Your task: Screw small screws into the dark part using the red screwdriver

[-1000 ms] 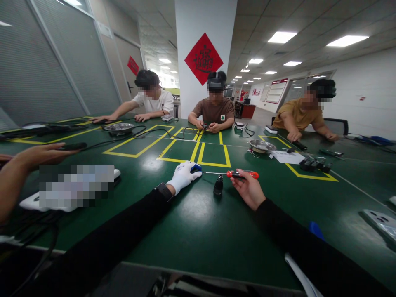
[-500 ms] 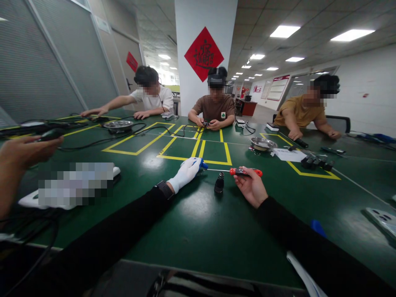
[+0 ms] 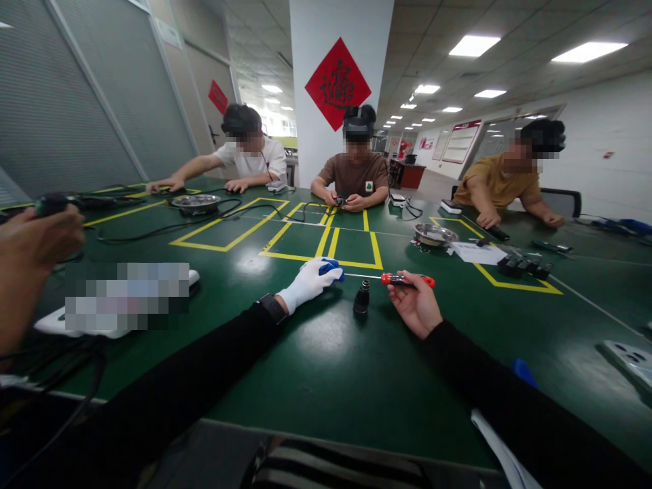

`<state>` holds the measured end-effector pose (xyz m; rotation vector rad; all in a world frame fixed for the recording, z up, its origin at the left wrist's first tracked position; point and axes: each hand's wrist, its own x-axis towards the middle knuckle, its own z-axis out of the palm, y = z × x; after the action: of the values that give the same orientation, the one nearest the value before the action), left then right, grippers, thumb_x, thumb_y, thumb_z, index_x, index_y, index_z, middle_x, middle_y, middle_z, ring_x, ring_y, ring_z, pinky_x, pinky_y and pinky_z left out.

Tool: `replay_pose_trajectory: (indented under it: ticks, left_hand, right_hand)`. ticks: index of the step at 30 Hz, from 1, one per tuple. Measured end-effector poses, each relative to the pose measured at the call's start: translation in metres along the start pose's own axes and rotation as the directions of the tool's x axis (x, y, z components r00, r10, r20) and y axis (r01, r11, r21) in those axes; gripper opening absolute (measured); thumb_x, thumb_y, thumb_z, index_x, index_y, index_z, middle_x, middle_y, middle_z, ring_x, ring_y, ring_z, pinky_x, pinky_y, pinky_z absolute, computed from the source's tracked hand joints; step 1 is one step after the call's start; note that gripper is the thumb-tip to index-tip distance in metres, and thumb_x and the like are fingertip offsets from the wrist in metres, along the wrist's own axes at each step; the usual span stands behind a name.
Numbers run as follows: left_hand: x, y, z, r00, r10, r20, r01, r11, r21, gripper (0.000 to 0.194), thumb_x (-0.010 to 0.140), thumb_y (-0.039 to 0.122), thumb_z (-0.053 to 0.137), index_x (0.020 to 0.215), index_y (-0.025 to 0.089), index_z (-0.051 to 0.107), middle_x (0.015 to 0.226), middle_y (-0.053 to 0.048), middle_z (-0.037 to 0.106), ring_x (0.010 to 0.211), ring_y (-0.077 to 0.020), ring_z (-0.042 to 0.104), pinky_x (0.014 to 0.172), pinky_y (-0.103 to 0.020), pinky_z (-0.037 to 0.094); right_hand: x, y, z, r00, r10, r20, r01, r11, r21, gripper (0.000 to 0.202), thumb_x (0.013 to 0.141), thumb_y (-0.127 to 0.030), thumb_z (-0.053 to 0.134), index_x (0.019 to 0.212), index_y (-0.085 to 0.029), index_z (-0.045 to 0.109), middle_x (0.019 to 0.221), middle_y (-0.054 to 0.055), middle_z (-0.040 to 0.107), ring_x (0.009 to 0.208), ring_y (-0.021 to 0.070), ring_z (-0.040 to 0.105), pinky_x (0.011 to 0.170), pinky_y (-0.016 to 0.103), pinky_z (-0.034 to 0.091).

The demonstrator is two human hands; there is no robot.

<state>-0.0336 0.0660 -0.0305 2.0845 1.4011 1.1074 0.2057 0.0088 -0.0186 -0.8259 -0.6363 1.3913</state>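
Note:
My left hand point(image 3: 313, 280) wears a white glove, its fingers closed. Blue material shows at the fingertips; whether that is glove coating or a held piece, I cannot tell. In my bare right hand point(image 3: 415, 305) is a screwdriver point(image 3: 394, 279) with a red and black handle, lying level between thumb and fingers. Its thin metal shaft points left, and the tip ends at the blue part by my left fingers. Between my hands, slightly nearer to me, a small black tapered cylinder with a metal top point(image 3: 361, 297) stands upright on the green table point(image 3: 305, 380).
Across the table sit three people wearing headsets. Another person's hand point(image 3: 43, 238) reaches in from the left, above a white board-like object point(image 3: 53, 324). Metal bowls point(image 3: 435, 234), black parts point(image 3: 524, 266), cables, a phone point(image 3: 629, 363) and a blue item point(image 3: 523, 372) lie around.
My left hand has turned slightly, showing its thumb over the blue part. The screwdriver stays level in my right hand. At left, the other person's hand has shifted and turned.

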Motion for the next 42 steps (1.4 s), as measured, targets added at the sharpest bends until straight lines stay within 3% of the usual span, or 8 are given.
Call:
replay_pose_trajectory:
  ticks: [7,10,13,19,23,26,32,42]
  left_hand:
    - [0.006,-0.012,-0.002,0.973,-0.068,-0.219,0.053,0.996,-0.073,0.032,0.080,0.044,0.054,0.090,0.016,0.067,0.101,-0.007,0.066,0.092,-0.0193,0.062,0.087,-0.031,0.048]
    - [0.009,-0.014,-0.004,0.956,-0.101,-0.275,0.050,0.981,-0.187,0.031,0.080,0.042,0.054,0.087,0.015,0.067,0.105,-0.008,0.065,0.094,-0.0189,0.062,0.086,-0.029,0.048]
    - [0.007,-0.009,-0.003,0.942,-0.112,-0.317,0.002,0.945,-0.328,0.033,0.079,0.043,0.056,0.090,0.014,0.067,0.100,-0.008,0.067,0.093,-0.0183,0.062,0.084,-0.029,0.048]
    - [-0.009,0.023,-0.002,0.917,-0.100,-0.386,-0.040,0.940,-0.338,0.036,0.081,0.047,0.052,0.082,0.015,0.068,0.083,-0.005,0.067,0.077,-0.0151,0.060,0.074,-0.026,0.047]
    - [-0.024,0.046,0.002,0.939,-0.044,-0.341,-0.081,0.936,-0.343,0.034,0.081,0.045,0.054,0.076,0.015,0.068,0.076,-0.003,0.064,0.069,-0.0133,0.056,0.068,-0.025,0.046]
    - [-0.035,0.062,0.010,0.947,-0.111,-0.300,-0.046,0.881,-0.471,0.034,0.080,0.045,0.055,0.072,0.014,0.066,0.069,-0.003,0.062,0.064,-0.0125,0.054,0.063,-0.025,0.045]
    - [-0.055,0.088,0.019,0.963,-0.155,-0.219,-0.001,0.814,-0.581,0.032,0.078,0.042,0.057,0.060,0.016,0.056,0.058,0.001,0.052,0.054,-0.0099,0.045,0.053,-0.023,0.039]
    - [-0.064,0.095,0.022,0.991,-0.075,-0.113,-0.016,0.764,-0.645,0.035,0.082,0.038,0.056,0.058,0.014,0.049,0.056,0.004,0.044,0.054,-0.0075,0.041,0.052,-0.021,0.035]
  right_hand:
    - [-0.001,0.005,0.000,0.968,-0.190,0.166,0.223,0.951,-0.215,0.023,0.070,-0.021,0.068,0.090,-0.023,0.058,0.100,0.002,0.066,0.079,0.0144,0.065,0.072,0.029,0.053]
    - [-0.003,0.003,0.000,0.812,-0.317,0.490,0.568,0.623,-0.537,0.019,0.069,-0.011,0.062,0.085,-0.021,0.059,0.115,0.005,0.058,0.099,0.0206,0.060,0.091,0.041,0.046]
    - [-0.004,-0.002,-0.002,0.659,-0.140,0.739,0.750,0.195,-0.632,0.029,0.066,0.001,0.050,0.084,-0.020,0.060,0.120,0.007,0.053,0.116,0.0235,0.050,0.100,0.045,0.036]
    - [-0.003,-0.007,-0.008,0.634,0.119,0.764,0.772,-0.154,-0.616,0.050,0.057,0.011,0.043,0.091,-0.021,0.059,0.122,0.007,0.052,0.109,0.0234,0.053,0.091,0.040,0.042]
    - [-0.004,-0.009,-0.006,0.640,0.099,0.762,0.755,-0.265,-0.600,0.043,0.068,0.007,0.045,0.096,-0.023,0.060,0.120,0.007,0.055,0.100,0.0229,0.055,0.086,0.038,0.044]
    - [-0.014,-0.013,0.005,0.637,-0.149,0.756,0.692,-0.322,-0.646,0.032,0.078,0.000,0.044,0.096,-0.021,0.060,0.110,0.009,0.060,0.098,0.0240,0.055,0.084,0.039,0.043]
    - [-0.044,-0.010,0.029,0.383,-0.394,0.835,0.812,-0.288,-0.508,0.008,0.082,-0.023,0.058,0.090,-0.022,0.060,0.088,0.006,0.063,0.083,0.0203,0.057,0.075,0.034,0.042]
    - [-0.046,0.001,0.031,0.261,-0.520,0.813,0.825,-0.318,-0.468,0.005,0.078,-0.016,0.063,0.081,-0.019,0.061,0.077,0.004,0.063,0.071,0.0170,0.056,0.065,0.032,0.042]
